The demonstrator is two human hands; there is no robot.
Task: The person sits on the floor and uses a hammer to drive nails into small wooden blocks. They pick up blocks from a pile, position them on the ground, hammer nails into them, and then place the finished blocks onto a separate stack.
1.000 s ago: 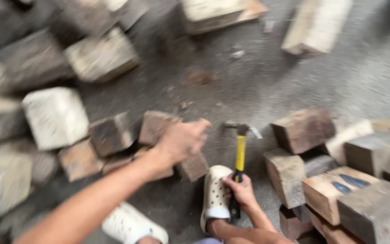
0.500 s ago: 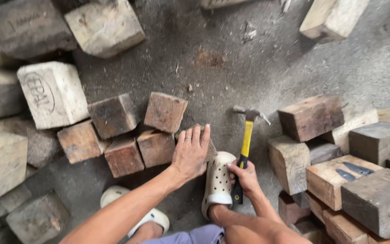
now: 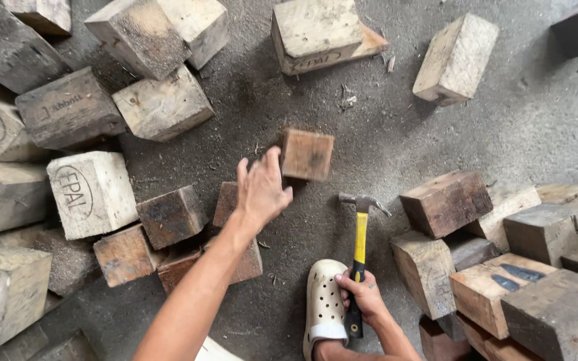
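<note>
Wooden blocks (image 3: 91, 192) scattered over concrete floor (image 3: 382, 127). Left hand (image 3: 260, 190) fingers apart, beside small brown block (image 3: 308, 155); contact unclear. Right hand (image 3: 364, 298) clamped on claw hammer (image 3: 360, 234).

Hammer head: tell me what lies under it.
Under the hammer head only bare grey floor shows. The right hand covers the lower handle, near the white clog.

Left hand (image 3: 261, 190) stretched forward, fingers spread (palm down); right hand (image 3: 364, 295) fisted, arm bent.
</note>
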